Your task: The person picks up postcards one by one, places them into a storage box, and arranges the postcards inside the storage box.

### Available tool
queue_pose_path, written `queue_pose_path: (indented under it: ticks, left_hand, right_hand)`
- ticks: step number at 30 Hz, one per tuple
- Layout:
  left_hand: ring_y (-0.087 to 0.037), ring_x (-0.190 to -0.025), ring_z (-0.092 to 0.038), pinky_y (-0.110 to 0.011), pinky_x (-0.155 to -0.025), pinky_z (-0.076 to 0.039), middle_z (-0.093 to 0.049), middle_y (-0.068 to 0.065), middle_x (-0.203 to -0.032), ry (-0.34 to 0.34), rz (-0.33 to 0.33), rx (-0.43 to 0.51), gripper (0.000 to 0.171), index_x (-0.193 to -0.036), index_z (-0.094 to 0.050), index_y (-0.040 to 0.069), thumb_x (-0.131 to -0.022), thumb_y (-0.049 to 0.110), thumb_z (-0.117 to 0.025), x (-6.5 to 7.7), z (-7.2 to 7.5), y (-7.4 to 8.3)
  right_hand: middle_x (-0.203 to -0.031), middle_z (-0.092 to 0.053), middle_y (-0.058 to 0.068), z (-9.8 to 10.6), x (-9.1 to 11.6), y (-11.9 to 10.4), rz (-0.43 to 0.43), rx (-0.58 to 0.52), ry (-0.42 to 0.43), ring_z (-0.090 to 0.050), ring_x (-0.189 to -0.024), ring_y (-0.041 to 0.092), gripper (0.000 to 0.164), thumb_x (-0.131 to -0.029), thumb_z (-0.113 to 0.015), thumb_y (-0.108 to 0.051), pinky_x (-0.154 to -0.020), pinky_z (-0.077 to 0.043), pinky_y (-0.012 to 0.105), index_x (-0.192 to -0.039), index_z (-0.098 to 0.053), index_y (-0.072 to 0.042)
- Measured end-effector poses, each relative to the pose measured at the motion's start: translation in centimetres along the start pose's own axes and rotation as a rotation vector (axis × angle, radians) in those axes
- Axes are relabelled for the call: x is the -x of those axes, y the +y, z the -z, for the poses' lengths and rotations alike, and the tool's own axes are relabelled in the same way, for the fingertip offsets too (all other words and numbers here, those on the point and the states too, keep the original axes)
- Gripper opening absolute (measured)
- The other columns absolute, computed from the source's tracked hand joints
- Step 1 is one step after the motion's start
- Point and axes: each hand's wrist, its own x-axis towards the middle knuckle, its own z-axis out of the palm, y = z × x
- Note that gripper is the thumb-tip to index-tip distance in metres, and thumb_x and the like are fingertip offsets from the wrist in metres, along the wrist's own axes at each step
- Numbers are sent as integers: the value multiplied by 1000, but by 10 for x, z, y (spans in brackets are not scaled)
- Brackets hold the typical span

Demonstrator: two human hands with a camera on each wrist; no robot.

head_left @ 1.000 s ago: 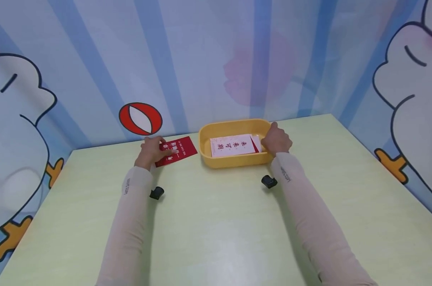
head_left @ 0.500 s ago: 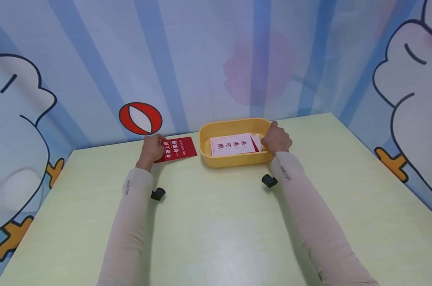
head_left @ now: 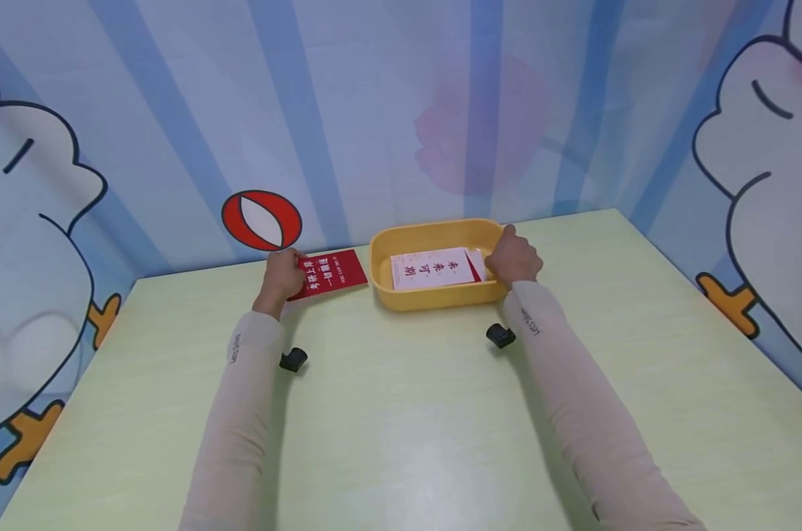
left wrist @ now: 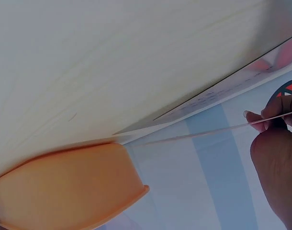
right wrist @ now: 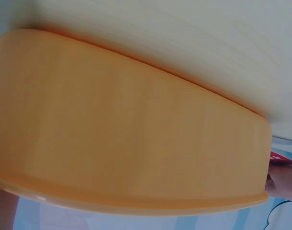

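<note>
My left hand (head_left: 284, 274) pinches a red card (head_left: 335, 273) with white lettering at its left end. In the left wrist view that card (left wrist: 203, 133) shows nearly edge-on, raised off the table between thumb and fingers. A yellow plastic basket (head_left: 434, 299) stands to its right, near the card's free end. My right hand (head_left: 514, 258) grips the basket's right end, fingers hidden behind the rim. Inside the basket lies a white card (head_left: 430, 270) with dark red characters, and a red edge shows beside it. The right wrist view is mostly filled by the basket's outer wall (right wrist: 136, 129).
The pale table (head_left: 388, 413) ends at a blue striped backdrop (head_left: 388, 110) just behind the basket. In the left wrist view a pale printed strip (left wrist: 218, 93) with pink marks lies along the table edge. Small black wrist devices (head_left: 293, 360) hang beside both sleeves.
A second ago my left thumb lay across the red card's face; now it is out of sight in the head view and more lettering shows. The card has tilted slightly; the right hand and basket stay put.
</note>
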Motion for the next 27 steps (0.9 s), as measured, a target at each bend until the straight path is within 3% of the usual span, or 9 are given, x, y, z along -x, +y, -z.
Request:
queue_pose_path:
  ticks: [14, 27]
  left_hand:
    - [-33, -131, -40, -50, -107, -45, -47, -20, -137, 48, -36, 23, 37, -132, -54, -2, -95, 3, -53, 4, 3, 1]
    - [-33, -129, -41, -49, -108, -44, -48, -19, -139, 33, 9, 90, 39, -136, -51, 1, -98, 5, -46, 6, 6, 0]
  right_hand:
    - [-129, -56, 22, -2, -2, 0, -6, -4, -12, -61, -107, 36, 56, -94, -53, -19, -99, -50, 51, -142, -30, -2]
    - [-129, -55, 22, -1, -4, 0, -14, -1, -27, -60, -109, 37, 56, -94, -53, -19, -99, -50, 52, -142, -30, -3]
